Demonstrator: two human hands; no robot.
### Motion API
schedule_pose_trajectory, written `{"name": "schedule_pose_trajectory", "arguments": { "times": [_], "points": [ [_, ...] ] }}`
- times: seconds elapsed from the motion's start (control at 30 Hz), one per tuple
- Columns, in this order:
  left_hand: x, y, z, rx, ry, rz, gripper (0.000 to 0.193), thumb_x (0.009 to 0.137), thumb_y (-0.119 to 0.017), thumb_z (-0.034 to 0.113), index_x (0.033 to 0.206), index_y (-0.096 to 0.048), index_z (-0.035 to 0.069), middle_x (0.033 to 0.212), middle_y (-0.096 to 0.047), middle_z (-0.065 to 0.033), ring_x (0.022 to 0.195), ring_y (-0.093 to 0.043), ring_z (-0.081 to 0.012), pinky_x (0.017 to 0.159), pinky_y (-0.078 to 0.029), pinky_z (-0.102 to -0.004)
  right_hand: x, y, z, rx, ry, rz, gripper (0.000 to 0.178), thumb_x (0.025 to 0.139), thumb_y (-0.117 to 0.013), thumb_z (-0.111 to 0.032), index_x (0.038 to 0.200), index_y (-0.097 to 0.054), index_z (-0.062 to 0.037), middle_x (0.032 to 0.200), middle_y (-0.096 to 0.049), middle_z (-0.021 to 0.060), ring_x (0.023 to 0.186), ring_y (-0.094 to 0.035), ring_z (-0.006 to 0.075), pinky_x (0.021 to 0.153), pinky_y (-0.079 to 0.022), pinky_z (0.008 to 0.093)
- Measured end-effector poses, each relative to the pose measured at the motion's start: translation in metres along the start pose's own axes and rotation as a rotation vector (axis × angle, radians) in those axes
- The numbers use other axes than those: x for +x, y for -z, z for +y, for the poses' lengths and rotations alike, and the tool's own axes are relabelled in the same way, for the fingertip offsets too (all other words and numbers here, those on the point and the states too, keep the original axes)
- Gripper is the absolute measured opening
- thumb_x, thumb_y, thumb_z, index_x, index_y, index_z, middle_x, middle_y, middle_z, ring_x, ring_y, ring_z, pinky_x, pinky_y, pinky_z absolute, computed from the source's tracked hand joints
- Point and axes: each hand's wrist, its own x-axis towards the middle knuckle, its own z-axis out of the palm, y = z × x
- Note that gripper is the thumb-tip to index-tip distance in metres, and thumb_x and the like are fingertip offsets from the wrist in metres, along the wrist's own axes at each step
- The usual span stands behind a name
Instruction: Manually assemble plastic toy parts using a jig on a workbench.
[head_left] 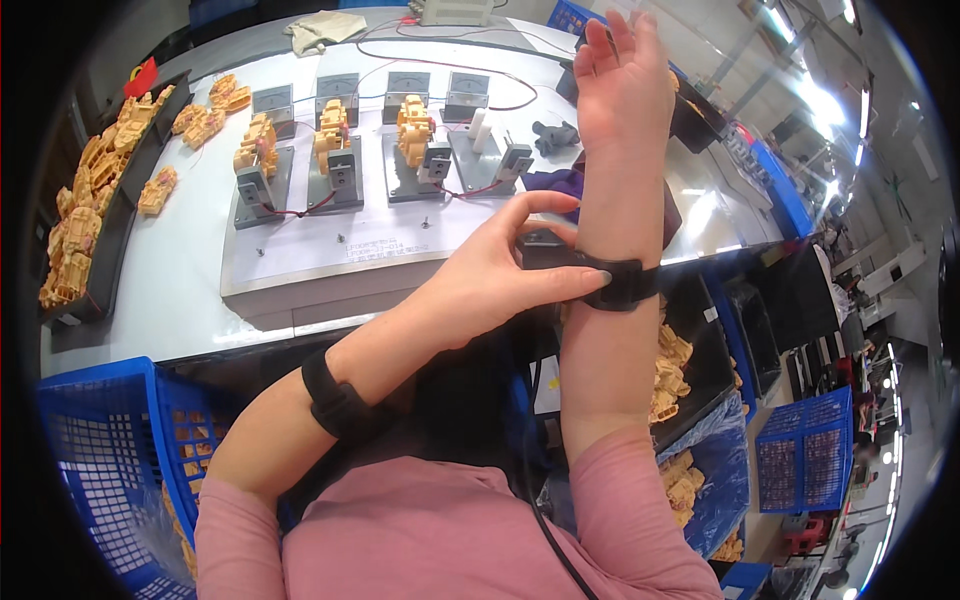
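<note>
My left hand (490, 270) reaches across to my right forearm. Its thumb presses on the black wristband (622, 285) there, while the other fingers curl at the forearm's edge, their tips partly hidden. My right hand (625, 95) is raised, palm showing, fingers apart and slightly bent, holding nothing. Another black band (335, 395) circles my left forearm. Beyond my left hand, a white-topped board (330, 235) carries several grey test fixtures (415, 180) with small meters (407, 85) behind them. Yellow plastic parts (333, 125) sit upright on three of the fixtures; the rightmost has a white post (480, 130).
A black tray (125, 240) heaped with yellow parts stands at the left, and loose parts (200, 122) lie beside it. Blue crates (100, 440) stand below the table's near edge. Bins of yellow parts (685, 485) are at the lower right. A cloth (325, 30) lies at the back.
</note>
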Motion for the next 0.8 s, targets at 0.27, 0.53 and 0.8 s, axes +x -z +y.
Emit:
{"name": "schedule_pose_trajectory", "arguments": {
  "times": [0.27, 0.53, 0.8],
  "points": [
    [0.0, 0.011, 0.0, -0.041, 0.13, 0.043, 0.048, 0.083, -0.076, 0.018, 0.122, -0.05, 0.005, 0.098, -0.065, -0.0059, 0.081, -0.066, -0.0131, 0.068, -0.053, -0.0245, 0.002, 0.009, 0.007, 0.635, -0.33, 0.032, 0.036, 0.095, -0.055, -0.036, 0.116, -0.05, -0.0082, 0.11, -0.059, 0.0077, 0.08, -0.062, 0.0174, 0.069, -0.05, 0.031],
    [-0.008, 0.008, 0.008, -0.085, 0.258, 0.114, 0.042, 0.08, -0.079, 0.024, 0.111, -0.057, 0.007, 0.094, -0.066, -0.0068, 0.076, -0.065, -0.0138, 0.065, -0.053, -0.0254, -0.002, 0.005, 0.011, 0.214, 0.091, 0.11, 0.041, 0.099, -0.048, -0.042, 0.123, -0.043, -0.0085, 0.112, -0.054, 0.0062, 0.082, -0.058, 0.0152, 0.073, -0.046, 0.0288],
    [-0.008, 0.017, 0.004, -0.164, 0.261, 0.111, 0.04, 0.08, -0.08, 0.021, 0.109, -0.057, 0.007, 0.092, -0.065, -0.006, 0.078, -0.065, -0.0144, 0.066, -0.053, -0.0266, -0.018, -0.001, 0.018, -0.917, 0.944, -0.221, 0.033, 0.098, -0.052, -0.028, 0.121, -0.051, -0.0036, 0.107, -0.06, 0.0093, 0.089, -0.06, 0.0181, 0.078, -0.044, 0.0309]
  ]
}}
